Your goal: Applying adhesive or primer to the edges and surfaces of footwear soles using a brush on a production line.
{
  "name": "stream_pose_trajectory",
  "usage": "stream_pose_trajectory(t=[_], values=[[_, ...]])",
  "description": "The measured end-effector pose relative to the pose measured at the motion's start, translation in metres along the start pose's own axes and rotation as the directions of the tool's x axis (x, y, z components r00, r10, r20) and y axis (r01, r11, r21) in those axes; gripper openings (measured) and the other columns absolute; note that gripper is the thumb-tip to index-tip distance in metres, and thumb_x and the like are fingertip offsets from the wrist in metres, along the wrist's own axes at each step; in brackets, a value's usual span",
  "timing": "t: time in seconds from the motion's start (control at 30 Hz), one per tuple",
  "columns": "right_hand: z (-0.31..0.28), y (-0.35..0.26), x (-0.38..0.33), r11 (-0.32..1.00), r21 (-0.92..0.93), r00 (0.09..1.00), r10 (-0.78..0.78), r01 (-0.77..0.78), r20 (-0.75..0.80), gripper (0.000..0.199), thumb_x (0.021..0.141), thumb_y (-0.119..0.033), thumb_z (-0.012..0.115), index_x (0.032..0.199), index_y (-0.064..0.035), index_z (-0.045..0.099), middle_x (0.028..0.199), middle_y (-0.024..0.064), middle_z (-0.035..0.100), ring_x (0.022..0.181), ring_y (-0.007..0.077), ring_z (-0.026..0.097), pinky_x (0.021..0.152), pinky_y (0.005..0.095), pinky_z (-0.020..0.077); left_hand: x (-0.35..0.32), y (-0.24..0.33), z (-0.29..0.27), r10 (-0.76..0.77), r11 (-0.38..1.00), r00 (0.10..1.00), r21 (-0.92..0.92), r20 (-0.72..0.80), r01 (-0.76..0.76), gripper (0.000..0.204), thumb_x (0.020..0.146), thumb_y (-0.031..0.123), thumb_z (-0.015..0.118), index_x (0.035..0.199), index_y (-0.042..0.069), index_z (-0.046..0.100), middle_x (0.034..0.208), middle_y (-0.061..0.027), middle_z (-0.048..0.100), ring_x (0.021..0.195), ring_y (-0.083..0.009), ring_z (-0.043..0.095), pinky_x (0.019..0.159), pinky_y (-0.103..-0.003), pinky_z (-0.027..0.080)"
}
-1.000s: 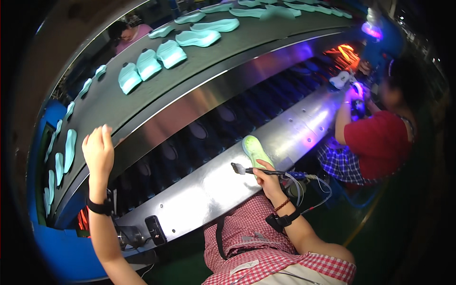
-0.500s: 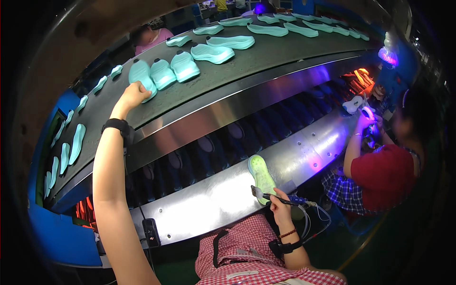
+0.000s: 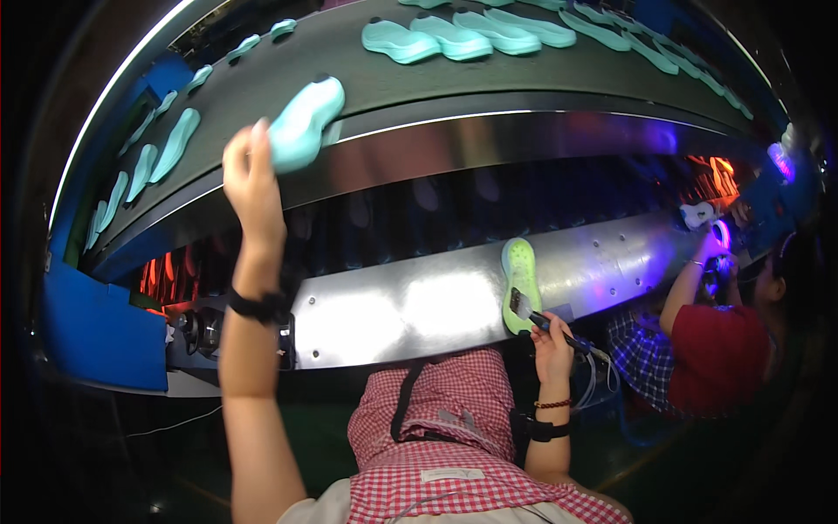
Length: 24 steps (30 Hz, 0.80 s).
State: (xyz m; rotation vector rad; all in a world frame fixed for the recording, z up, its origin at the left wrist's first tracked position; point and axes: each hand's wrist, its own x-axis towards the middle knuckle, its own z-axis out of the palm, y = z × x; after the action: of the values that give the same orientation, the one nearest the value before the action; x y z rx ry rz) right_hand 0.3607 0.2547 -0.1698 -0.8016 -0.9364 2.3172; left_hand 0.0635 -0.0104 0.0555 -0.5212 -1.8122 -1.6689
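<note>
My left hand (image 3: 253, 183) is closed on the lower end of a mint-green shoe sole (image 3: 307, 120), held tilted over the near edge of the dark conveyor belt (image 3: 262, 74). The hand is slightly blurred. In my right hand (image 3: 552, 351) is a black-handled brush (image 3: 523, 304) with thin tubes trailing from its rear end. Its bristles are over a yellow-green shoe sole (image 3: 518, 260), which lies on the shiny metal ledge (image 3: 367, 310) in front of me; I cannot tell whether they touch it.
Several mint-green soles (image 3: 454, 39) lie on the belt, with more along its left end (image 3: 175, 144). Below the belt, dark slots hold dim sole shapes (image 3: 360, 210). Orange heaters glow at the left (image 3: 157, 278) and far right. A co-worker in a red top (image 3: 720, 358) sits at the right.
My left hand has lifted the mint-green sole from the row and brought it toward the belt's near edge. The view has shifted. My right hand keeps the brush at the yellow-green sole.
</note>
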Motion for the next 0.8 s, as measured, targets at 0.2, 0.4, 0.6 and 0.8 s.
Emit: stream_pose_trajectory(t=[0.2,0.4,0.6,0.8], values=[[0.012,-0.011,-0.014,0.994,-0.01,0.984,-0.104,0.106,0.147,0.018,0.084,-0.005,0.057,0.1,0.0023,0.054,0.093,0.0115,0.06,0.077,0.0169,0.059,0.072,0.0261,0.0491,-0.083,0.019,-0.041,-0.488,0.419,0.621,-0.459,0.614,0.783,0.052,0.077,-0.001,0.056,0.124,-0.001,0.033,0.112,-0.0163,0.05,0.102,-0.0274,0.053,0.089,-0.048,0.046],[0.037,-0.025,-0.03,0.996,0.035,0.971,-0.082,0.076,0.227,0.023,0.081,0.002,0.056,0.104,0.0017,0.053,0.098,0.015,0.06,0.079,0.0182,0.06,0.075,0.0265,0.0494,-0.203,0.022,-0.061,-0.184,-0.435,0.3,-0.352,0.936,0.829,0.067,0.078,0.035,0.057,0.129,-0.001,0.033,0.116,-0.0245,0.05,0.103,-0.0364,0.054,0.089,-0.05,0.043],[0.084,-0.028,-0.049,0.997,-0.068,0.803,0.066,-0.032,0.592,0.019,0.077,0.004,0.057,0.096,0.0057,0.057,0.096,0.0181,0.062,0.084,0.0204,0.061,0.077,0.0293,0.049,-0.269,-0.016,-0.036,-0.427,-0.321,0.215,-0.369,0.878,0.872,0.059,0.083,0.028,0.055,0.129,-0.001,0.032,0.122,-0.0224,0.046,0.113,-0.0354,0.046,0.096,-0.047,0.037],[0.114,0.021,-0.046,0.945,-0.263,0.775,0.313,-0.195,0.55,0.018,0.076,0.003,0.06,0.094,0.0063,0.06,0.085,0.0128,0.063,0.074,0.0144,0.059,0.067,0.0227,0.0471,-0.259,0.005,-0.035,-0.316,-0.389,0.371,-0.476,0.873,0.789,0.085,0.079,0.071,0.024,0.134,0.007,0.03,0.13,-0.0173,0.04,0.115,-0.0376,0.043,0.093,-0.05,0.039]])
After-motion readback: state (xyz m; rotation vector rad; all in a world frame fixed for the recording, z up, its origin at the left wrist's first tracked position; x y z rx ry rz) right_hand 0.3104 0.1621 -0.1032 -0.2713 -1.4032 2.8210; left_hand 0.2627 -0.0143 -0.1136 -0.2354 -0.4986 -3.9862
